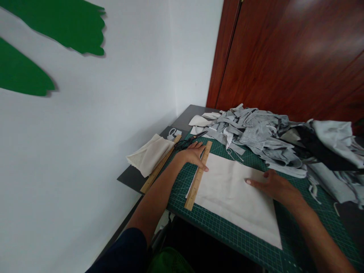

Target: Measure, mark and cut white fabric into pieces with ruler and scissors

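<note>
A white rectangle of fabric (236,197) lies flat on a green cutting mat (216,223). A wooden ruler (198,176) rests along the fabric's left edge. My left hand (192,154) lies flat with fingers stretched out, pressing on the ruler near its far end. My right hand (273,184) is open, palm down, on the fabric's right part, fingers pointing left. Neither hand holds anything.
A second, longer wooden ruler (159,167) lies at the mat's left edge beside a folded white cloth (149,154). Black scissors (189,140) lie just beyond my left hand. A big heap of grey fabric scraps (264,136) covers the table's far right. A white wall stands to the left.
</note>
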The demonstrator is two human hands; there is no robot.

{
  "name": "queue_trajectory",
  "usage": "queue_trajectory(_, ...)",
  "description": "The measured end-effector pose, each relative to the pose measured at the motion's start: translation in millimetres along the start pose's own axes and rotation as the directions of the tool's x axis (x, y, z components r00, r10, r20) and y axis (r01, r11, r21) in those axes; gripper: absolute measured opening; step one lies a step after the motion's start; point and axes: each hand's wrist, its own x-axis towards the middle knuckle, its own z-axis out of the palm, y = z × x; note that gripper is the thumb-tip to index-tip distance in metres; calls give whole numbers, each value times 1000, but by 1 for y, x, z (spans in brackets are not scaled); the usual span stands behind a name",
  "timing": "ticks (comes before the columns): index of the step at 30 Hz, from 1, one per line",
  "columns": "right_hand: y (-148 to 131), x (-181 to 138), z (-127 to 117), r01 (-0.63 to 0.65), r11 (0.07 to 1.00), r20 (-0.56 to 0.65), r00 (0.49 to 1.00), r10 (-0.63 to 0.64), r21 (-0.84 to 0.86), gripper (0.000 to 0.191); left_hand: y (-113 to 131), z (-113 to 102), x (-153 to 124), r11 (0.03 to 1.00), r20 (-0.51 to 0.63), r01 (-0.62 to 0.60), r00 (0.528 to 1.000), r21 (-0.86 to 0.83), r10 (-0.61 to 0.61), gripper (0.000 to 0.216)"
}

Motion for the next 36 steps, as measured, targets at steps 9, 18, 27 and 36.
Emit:
queue_trajectory(9,-14,-13,-3,24,1000,22,999,-24,-14,113,23,19,14,991,-171,121,977,-52,-128,150)
queue_trajectory(18,-29,-27,-4,17,998,-33,999,-19,-63,113,23,14,14,985,-171,167,970,-50,-173,154)
queue_trajectory(27,-33,-33,0,54,997,-66,996,-58,-57,107,19,13,15,982,-176,177,967,-67,-186,154)
queue_trajectory(36,-32,-35,-2,63,996,-87,994,-69,-70,105,16,11,12,985,-213,153,963,-79,-167,149)
